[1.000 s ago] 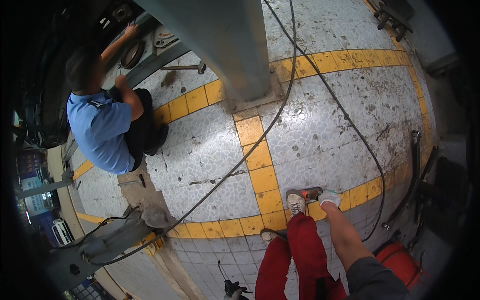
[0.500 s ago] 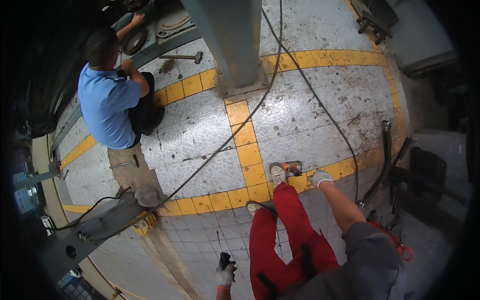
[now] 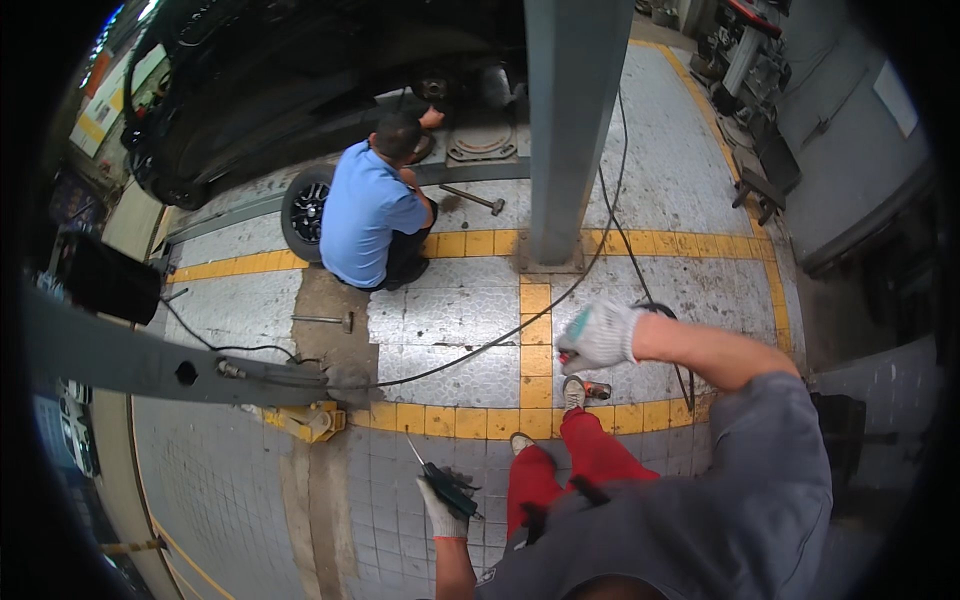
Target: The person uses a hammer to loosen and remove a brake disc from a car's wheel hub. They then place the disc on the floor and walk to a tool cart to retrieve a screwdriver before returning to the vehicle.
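My left hand [image 3: 440,508], in a pale knit glove, is closed around a screwdriver [image 3: 449,490] with a dark green handle. Its thin metal shaft points up and to the left. Something black sits against the handle, too blurred to name. My right hand [image 3: 603,335], also gloved, is raised out in front of me above the floor, its fingers curled together. A small red bit shows at its fingertips; what it belongs to is hidden. Below this hand, an orange and dark object [image 3: 597,390], resembling a power tool, lies beside my shoe.
Ahead on the left, a person in a blue shirt [image 3: 370,220] squats at a dark car [image 3: 300,90], beside a wheel [image 3: 306,213]. Hammers [image 3: 480,199] lie on the floor. A grey post [image 3: 570,130], a lift arm [image 3: 150,345] and a trailing cable [image 3: 470,352] are around me.
My right hand has risen from low at my right side to in front of me. The screwdriver in my left hand now tilts further left. The whole view has shifted, showing more of the car.
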The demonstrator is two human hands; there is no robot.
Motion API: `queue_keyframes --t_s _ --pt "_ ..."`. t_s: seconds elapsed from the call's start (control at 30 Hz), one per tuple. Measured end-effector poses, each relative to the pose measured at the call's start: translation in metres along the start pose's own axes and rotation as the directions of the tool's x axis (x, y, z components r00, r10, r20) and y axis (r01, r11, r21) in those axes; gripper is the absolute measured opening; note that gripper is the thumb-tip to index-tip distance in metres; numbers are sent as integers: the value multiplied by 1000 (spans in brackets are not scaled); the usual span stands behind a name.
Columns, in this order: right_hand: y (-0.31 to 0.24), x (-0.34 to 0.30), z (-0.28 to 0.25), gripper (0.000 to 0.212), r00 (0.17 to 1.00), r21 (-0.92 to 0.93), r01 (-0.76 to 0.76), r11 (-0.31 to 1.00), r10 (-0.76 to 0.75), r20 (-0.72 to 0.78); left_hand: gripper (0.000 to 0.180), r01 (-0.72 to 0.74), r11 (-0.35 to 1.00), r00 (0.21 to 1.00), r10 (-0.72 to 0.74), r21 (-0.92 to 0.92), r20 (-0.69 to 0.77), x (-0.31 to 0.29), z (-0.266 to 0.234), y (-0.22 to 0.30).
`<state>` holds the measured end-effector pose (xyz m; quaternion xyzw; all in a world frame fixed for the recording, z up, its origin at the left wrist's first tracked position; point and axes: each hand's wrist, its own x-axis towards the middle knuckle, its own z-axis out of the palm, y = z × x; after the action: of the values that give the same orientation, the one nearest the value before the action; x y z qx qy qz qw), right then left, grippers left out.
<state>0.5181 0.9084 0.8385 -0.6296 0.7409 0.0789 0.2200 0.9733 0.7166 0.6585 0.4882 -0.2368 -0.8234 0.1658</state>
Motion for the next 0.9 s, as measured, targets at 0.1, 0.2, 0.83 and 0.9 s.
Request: queue_keyframes --t_s 0.1,0.2,0.83,0.9 --pt "-72 14 -95 43 974 -83 208 975 -214 -79 81 -52 957 996 69 -286 48 -49 -3 39" --pt "-144 20 -148 39 851 -170 452 876 -480 -211 79 -251 858 968 228 -448 -104 -97 -1 63" --pt "-317 32 -114 41 591 197 805 559 -728 -348 43 -803 -23 247 897 -596 -367 -288 47 151" --pt "-330 21 -103 37 556 315 831 459 -718 -420 44 -827 -59 172 920 -559 -351 -296 57 153"
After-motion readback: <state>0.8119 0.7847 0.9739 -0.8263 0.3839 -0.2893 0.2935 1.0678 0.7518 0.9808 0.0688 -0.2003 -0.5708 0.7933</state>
